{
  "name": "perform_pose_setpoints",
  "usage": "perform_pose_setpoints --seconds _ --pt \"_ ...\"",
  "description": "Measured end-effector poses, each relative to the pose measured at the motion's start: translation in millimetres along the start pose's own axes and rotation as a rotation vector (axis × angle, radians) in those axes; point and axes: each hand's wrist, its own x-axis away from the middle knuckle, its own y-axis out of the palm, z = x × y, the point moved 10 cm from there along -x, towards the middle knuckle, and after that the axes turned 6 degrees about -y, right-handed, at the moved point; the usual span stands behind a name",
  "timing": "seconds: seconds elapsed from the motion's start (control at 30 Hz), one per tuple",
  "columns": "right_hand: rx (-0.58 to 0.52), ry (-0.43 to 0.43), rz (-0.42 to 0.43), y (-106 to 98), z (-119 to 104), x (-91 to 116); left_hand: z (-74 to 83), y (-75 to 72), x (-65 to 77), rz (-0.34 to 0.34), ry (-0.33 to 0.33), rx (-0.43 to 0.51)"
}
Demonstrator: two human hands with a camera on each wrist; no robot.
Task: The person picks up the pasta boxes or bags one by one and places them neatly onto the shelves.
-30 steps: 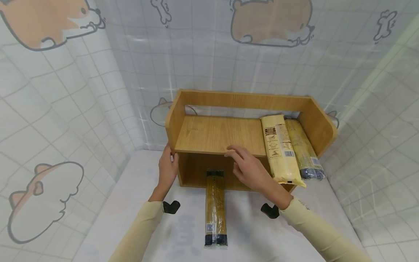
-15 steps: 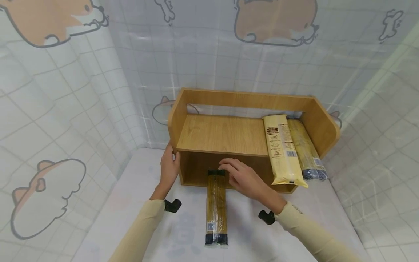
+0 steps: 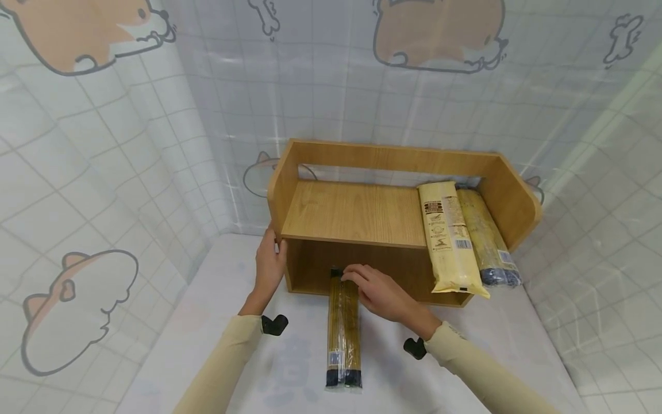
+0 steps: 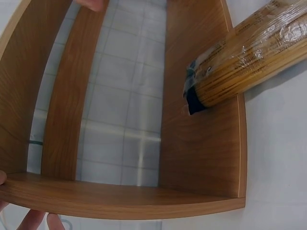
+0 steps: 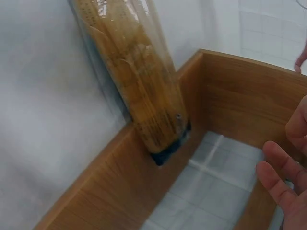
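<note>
A clear packet of long, dry, noodle-like sticks (image 3: 343,333) with dark ends lies with its far end inside the lower opening of a wooden shelf (image 3: 357,213). Its near end lies on the white surface. My left hand (image 3: 270,261) holds the shelf's left side panel; in the left wrist view its fingertips (image 4: 55,222) show past the panel's edge. Over the packet's far end in the head view is my right hand (image 3: 380,292), fingers loosely bent. The right wrist view shows those fingers (image 5: 278,179) apart from the packet (image 5: 139,81), with nothing between them.
On the upper board's right side lie a cream printed packet (image 3: 450,241) and another clear packet (image 3: 483,236), both overhanging the front edge. The shelf's right side panel (image 3: 512,201) stands beside them. Tile-patterned sheeting (image 3: 331,86) surrounds the shelf.
My right hand has come down from the upper board's front edge to the far end of the clear packet. The left hand keeps its hold on the side panel.
</note>
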Motion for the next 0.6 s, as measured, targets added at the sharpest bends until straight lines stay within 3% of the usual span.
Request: perform_pose_setpoints --seconds 0.2,0.4,0.6 --pt "-0.034 0.031 -0.04 19.1 3.2 2.2 0.9 1.0 -0.6 -0.012 -0.002 0.004" --pt "-0.092 0.081 -0.157 45.3 3.5 10.2 0.7 1.4 -0.7 -0.013 -0.002 0.012" --pt "-0.077 0.102 -0.199 56.5 4.9 13.4 -1.9 -0.8 -0.2 0.015 0.014 -0.013"
